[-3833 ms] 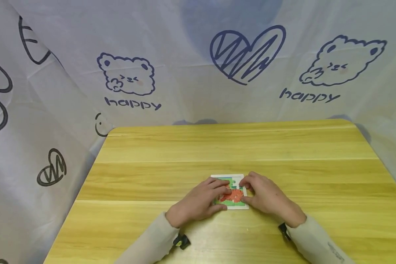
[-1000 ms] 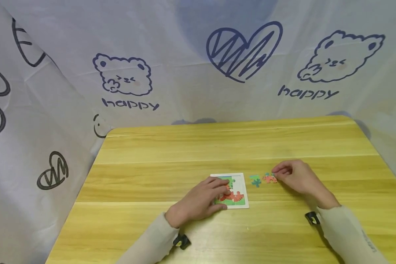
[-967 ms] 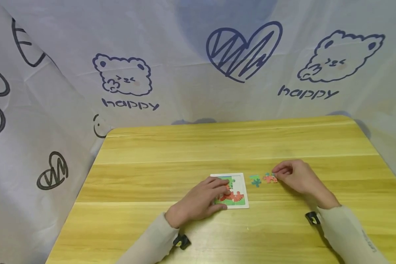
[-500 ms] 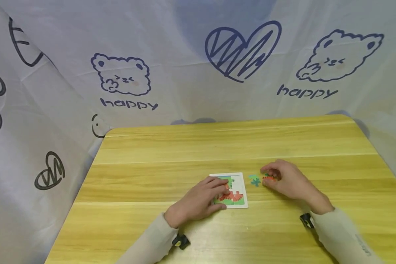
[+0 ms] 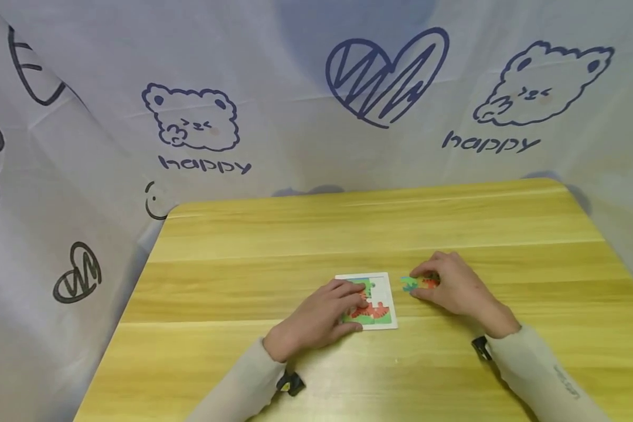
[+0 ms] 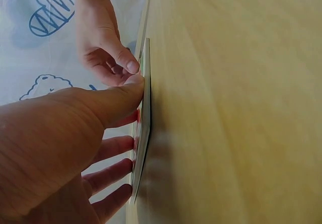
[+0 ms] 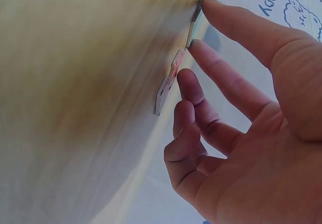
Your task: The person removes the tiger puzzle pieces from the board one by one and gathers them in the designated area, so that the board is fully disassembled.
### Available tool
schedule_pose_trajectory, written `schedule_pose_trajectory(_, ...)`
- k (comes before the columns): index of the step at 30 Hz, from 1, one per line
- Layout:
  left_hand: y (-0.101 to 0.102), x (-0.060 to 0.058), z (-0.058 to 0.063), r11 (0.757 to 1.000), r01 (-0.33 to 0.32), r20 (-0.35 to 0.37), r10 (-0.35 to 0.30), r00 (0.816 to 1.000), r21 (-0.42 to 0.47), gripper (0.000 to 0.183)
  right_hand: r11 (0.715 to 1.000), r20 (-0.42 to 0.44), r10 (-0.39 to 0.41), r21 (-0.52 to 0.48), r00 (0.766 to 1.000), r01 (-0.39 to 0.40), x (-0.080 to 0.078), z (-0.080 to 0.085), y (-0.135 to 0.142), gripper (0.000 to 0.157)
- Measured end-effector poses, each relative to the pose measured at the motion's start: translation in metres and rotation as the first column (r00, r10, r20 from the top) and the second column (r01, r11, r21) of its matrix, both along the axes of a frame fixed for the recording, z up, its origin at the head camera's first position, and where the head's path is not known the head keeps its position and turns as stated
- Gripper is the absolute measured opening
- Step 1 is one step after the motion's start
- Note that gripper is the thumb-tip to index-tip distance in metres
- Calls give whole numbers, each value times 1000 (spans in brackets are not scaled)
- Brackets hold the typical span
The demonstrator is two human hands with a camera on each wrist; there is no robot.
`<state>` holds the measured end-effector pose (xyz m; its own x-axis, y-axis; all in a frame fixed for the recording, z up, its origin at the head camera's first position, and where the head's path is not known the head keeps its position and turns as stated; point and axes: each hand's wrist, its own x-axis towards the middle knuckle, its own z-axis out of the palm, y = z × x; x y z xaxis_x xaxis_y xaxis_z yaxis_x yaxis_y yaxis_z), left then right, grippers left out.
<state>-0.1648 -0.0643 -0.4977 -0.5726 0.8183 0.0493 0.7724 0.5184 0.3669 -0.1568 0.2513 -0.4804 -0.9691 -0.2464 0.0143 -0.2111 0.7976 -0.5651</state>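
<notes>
A square jigsaw puzzle in a white tray (image 5: 392,305) lies on the table, with red and green pieces (image 5: 374,315) in it and bare white at its upper right. My left hand (image 5: 316,316) rests over the tray's left part, covering some of the picture. Seen from the left wrist, the fingertips touch the face and the thumb (image 6: 121,95) is at the tray's edge. To the right of the tray my right hand (image 5: 461,290) pinches a green and blue puzzle piece (image 5: 407,284) between thumb and index finger. A red puzzle piece (image 7: 175,65) lies beneath its other, curled fingers.
The wooden table (image 5: 232,234) reaches back to a pale cloth (image 5: 290,146) printed with bears and hearts. Dark wrist straps (image 5: 291,384) show at both sleeves.
The right hand has moved left from the red piece to the green and blue piece and now pinches it. The left hand has stayed on the puzzle. The head view has shifted slightly.
</notes>
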Motion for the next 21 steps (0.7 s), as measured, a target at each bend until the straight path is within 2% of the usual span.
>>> schedule_pose_trajectory(6,-1,0,0,1000,-9,26,10,1000,-17,40,1000,-1,-13,11,1000,13,-1,-1,-3,30)
schedule_pose_trajectory(11,-1,0,0,1000,-8,19,8,1000,-14,40,1000,-27,-2,-7,1000,2,0,-1,-6,30)
schedule_pose_trajectory(14,0,0,0,1000,-8,25,8,1000,-19,41,996,-37,49,-72,998,-51,3,2,-8,29)
schedule_pose_trajectory(17,0,-1,0,1000,-11,32,11,999,-20,41,979,-34,143,-139,989,-146,7,5,-13,27)
schedule_pose_trajectory(21,-1,0,0,1000,-13,32,13,999,-7,40,956,-11,246,-162,969,-244,12,8,-24,25)
